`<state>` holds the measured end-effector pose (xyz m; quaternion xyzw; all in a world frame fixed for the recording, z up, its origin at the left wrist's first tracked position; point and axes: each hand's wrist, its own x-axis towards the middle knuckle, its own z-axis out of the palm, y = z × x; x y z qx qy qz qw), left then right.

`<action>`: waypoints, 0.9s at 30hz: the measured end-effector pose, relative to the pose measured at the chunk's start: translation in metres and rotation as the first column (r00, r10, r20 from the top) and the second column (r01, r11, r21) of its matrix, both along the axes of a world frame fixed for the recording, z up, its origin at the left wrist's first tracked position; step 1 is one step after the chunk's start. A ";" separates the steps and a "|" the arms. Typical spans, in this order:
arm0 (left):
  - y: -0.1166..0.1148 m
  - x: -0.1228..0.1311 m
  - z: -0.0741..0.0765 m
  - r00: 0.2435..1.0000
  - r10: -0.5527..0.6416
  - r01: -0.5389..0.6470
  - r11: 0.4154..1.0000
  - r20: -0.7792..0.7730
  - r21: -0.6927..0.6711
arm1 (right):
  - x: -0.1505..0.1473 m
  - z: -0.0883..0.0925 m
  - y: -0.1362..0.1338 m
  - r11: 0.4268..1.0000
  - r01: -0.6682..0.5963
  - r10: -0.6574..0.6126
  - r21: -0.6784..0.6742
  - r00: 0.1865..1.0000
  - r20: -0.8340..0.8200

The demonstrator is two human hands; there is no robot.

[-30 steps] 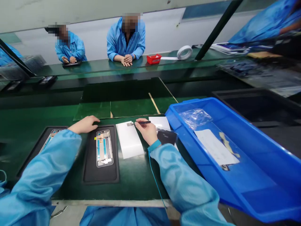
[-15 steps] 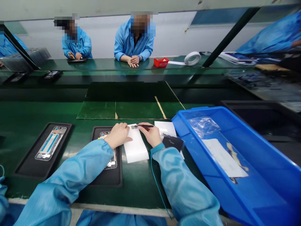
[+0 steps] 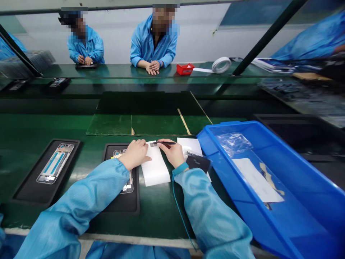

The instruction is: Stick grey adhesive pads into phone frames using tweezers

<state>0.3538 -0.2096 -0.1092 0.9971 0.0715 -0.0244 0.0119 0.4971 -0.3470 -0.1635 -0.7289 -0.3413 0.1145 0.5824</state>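
Note:
My left hand (image 3: 135, 154) rests with curled fingers on the left edge of a white sheet (image 3: 155, 166) lying on the green belt. My right hand (image 3: 172, 152) grips black tweezers (image 3: 165, 143) whose tip touches a small grey piece (image 3: 153, 144) at the sheet's top. A black tray (image 3: 122, 187) with a phone frame lies under my left forearm. A second black tray (image 3: 27, 187) with a phone frame (image 3: 55, 163) sits further left. A dark square part (image 3: 198, 162) lies just right of my right wrist on another white sheet (image 3: 190, 145).
A blue bin (image 3: 283, 216) holding a plastic bag (image 3: 234, 142) and a white sheet (image 3: 256, 180) stands at the right. Two people in blue coats sit across the far bench, near a red box (image 3: 184, 68) and a tape roll (image 3: 221, 65).
My left hand moved from the top edge of the middle tray rightwards onto the white sheet. My right hand has kept the tweezers at the sheet's top.

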 end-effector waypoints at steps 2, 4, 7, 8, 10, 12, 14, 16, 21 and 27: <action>0.000 0.000 0.000 1.000 0.002 -0.002 1.000 0.001 0.001 | 0.000 -0.001 0.000 1.000 -0.002 0.002 0.004 1.000 -0.003; 0.000 0.000 -0.001 1.000 0.004 -0.004 1.000 0.002 0.004 | 0.001 -0.002 0.000 1.000 -0.006 0.006 0.006 1.000 -0.007; 0.000 0.000 0.000 1.000 0.005 -0.005 1.000 0.003 0.006 | 0.001 -0.003 0.000 1.000 -0.008 0.008 0.009 1.000 -0.012; 0.000 0.000 0.000 1.000 0.004 -0.004 1.000 0.004 0.006 | 0.001 -0.003 0.000 1.000 -0.007 0.007 0.011 1.000 -0.012; 0.000 0.000 0.001 1.000 0.002 -0.002 1.000 0.006 0.007 | 0.001 -0.002 0.000 1.000 -0.004 0.004 0.014 1.000 -0.011; -0.001 0.000 0.002 1.000 0.000 0.000 1.000 0.007 0.008 | 0.000 -0.001 0.000 1.000 0.000 0.001 0.017 1.000 -0.010; -0.001 0.000 0.003 1.000 0.000 0.000 1.000 0.006 0.010 | 0.000 -0.001 0.000 1.000 0.003 -0.003 0.019 1.000 -0.010; -0.001 0.000 0.003 1.000 0.000 0.000 1.000 0.006 0.011 | 0.000 -0.002 0.001 1.000 0.004 -0.004 0.021 1.000 -0.012; -0.001 0.000 0.002 1.000 -0.004 0.004 1.000 0.007 0.019 | 0.001 -0.004 0.002 0.999 0.006 -0.006 0.031 1.000 -0.016; -0.001 0.000 0.003 1.000 -0.004 0.004 1.000 0.006 0.023 | 0.002 -0.005 0.002 0.999 0.010 -0.009 0.048 0.999 -0.032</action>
